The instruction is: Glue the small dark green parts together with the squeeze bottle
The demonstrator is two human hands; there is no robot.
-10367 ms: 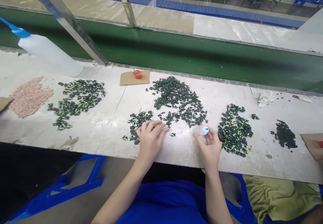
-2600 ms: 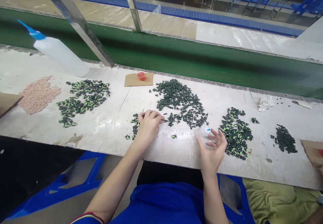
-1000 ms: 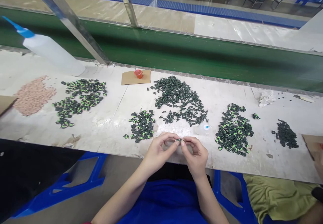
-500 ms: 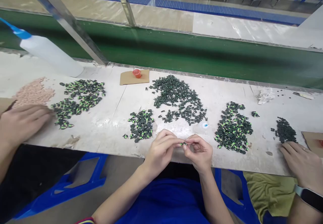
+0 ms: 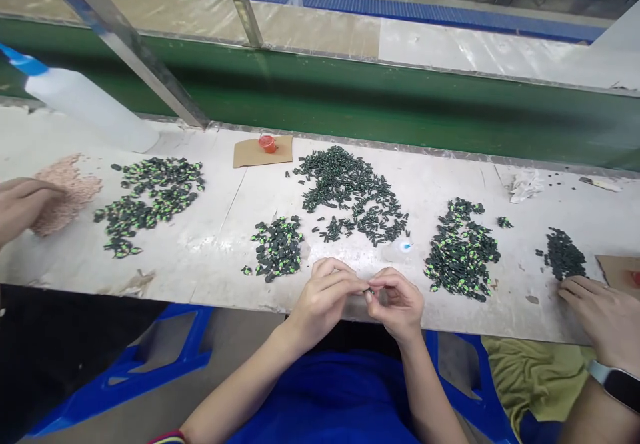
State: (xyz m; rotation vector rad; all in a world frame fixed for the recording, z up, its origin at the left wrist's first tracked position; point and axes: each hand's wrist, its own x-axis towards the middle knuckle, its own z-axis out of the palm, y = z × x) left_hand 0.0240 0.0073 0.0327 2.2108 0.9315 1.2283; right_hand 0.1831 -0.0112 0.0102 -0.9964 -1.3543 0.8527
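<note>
Near the table's front edge, my left hand and my right hand meet at their fingertips. Both pinch a small dark piece, mostly covered by the fingers. Just beyond them lies a small clear bottle with a blue tip. A pile of dark and bright green pieces is to the left of my hands, and a larger such pile to the right. Farther back spreads a heap of small dark green pieces.
A person's hand is at a pink heap on the left; another person's hand touches black pieces on the right. A white bottle, green-and-black pile and red cup on cardboard stand farther back.
The green part of the piece between my fingertips no longer shows. The left person's hand has moved back and left onto the pink heap. My hands have barely moved.
</note>
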